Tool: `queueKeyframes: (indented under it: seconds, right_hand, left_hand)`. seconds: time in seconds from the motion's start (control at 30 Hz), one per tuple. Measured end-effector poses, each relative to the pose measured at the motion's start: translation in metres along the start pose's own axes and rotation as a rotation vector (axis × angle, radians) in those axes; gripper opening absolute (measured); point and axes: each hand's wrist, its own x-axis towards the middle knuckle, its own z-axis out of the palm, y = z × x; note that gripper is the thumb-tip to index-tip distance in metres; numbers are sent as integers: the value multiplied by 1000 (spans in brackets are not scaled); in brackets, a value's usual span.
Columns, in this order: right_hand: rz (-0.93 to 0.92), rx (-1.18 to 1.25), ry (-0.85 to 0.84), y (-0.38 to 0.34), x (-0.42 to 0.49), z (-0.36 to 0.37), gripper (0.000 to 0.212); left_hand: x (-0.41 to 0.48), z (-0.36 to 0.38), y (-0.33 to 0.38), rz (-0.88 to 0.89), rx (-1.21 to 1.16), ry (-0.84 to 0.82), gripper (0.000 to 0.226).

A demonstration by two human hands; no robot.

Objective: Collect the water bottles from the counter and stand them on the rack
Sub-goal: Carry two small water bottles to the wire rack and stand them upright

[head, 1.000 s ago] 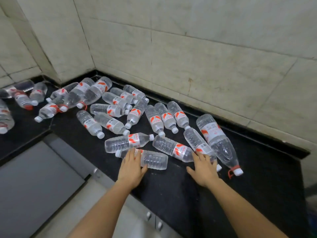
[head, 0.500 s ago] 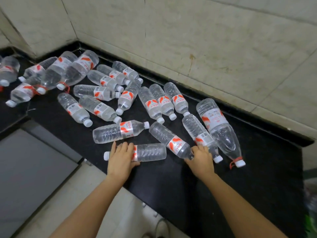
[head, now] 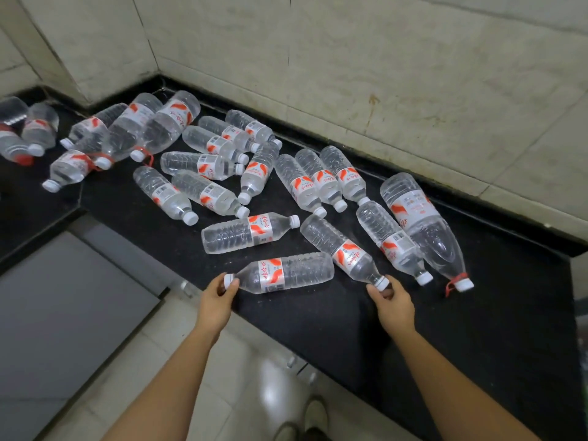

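Note:
Several clear water bottles with red-and-white labels lie on their sides across the black counter [head: 318,316]. My left hand [head: 219,297] pinches the white cap of the nearest bottle [head: 286,273], which lies crosswise at the counter's front edge. My right hand [head: 393,300] grips the cap end of a second bottle [head: 342,249] that points toward me. A larger bottle [head: 423,224] with a red cap ring lies at the right. No rack is in view.
Tiled walls [head: 350,74] close the counter at the back and form a corner at the left. More bottles [head: 28,132] lie on the counter's left wing. A grey cabinet surface [head: 63,313] and pale floor tiles [head: 248,393] lie below the front edge.
Both hands have slid back from the bottles' bodies to their cap ends. The left bottle has been pulled out and turned so its label shows.

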Motion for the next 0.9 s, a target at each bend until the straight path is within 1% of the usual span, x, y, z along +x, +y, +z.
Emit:
queueKeyframes:
  seconds: [0.03,0.07,0.13,0.17,0.23,0.3,0.37,0.4,0.47,0.53,0.6,0.67,0.7,0.8,0.9]
  right_hand:
    - [42,64,6,-4,0,2,47]
    - [86,116,15,-7,1,4,45]
    - [149,148,25,-13,1,7,40]
    - [164,137,12,-15,0,8,39]
    - [151,92,-15,-17,-6,5,36]
    - [73,-7,-29,-20,-17,-1,35]
    - [-25,-63,-8,-26,-28,-13,38]
    - [-71,-64,19,-30,-33,-20,37]
    - [-151,-43,85,-39,-43,-36,32]
    - [-238,-51,123,-48,-52,-52,29]
    - [-322,-56,153,-57,-61,-65,25]
    - [-380,-76,168,-65,-73,-78,20]
    - [-404,-107,171,-68,-78,-85,22]
    - [-446,-226,168,-76,-88,-107,28]
    - [-414,-265,193,-76,-99,-140,27]
  left_hand:
    - [0,2,4,-42,-81,17,39]
    - [-1,3,8,-62,-111,35,31]
    - [-3,5,14,-63,-122,55,15]
    - [-7,4,15,-53,-121,68,13]
    - [-16,2,19,-7,-134,98,24]
    - [-30,-1,29,119,-92,154,26]
    - [-44,-2,50,294,2,178,14]
    - [-52,0,64,382,63,173,12]
    - [-63,8,87,566,181,136,27]
    - [-71,21,100,712,235,64,35]
    - [-76,35,105,741,205,-13,39]
    - [-83,46,113,742,166,-82,37]
    - [-87,52,117,770,178,-112,33]
    - [-91,68,129,909,341,-190,25]
    - [-100,87,143,1044,450,-271,20]
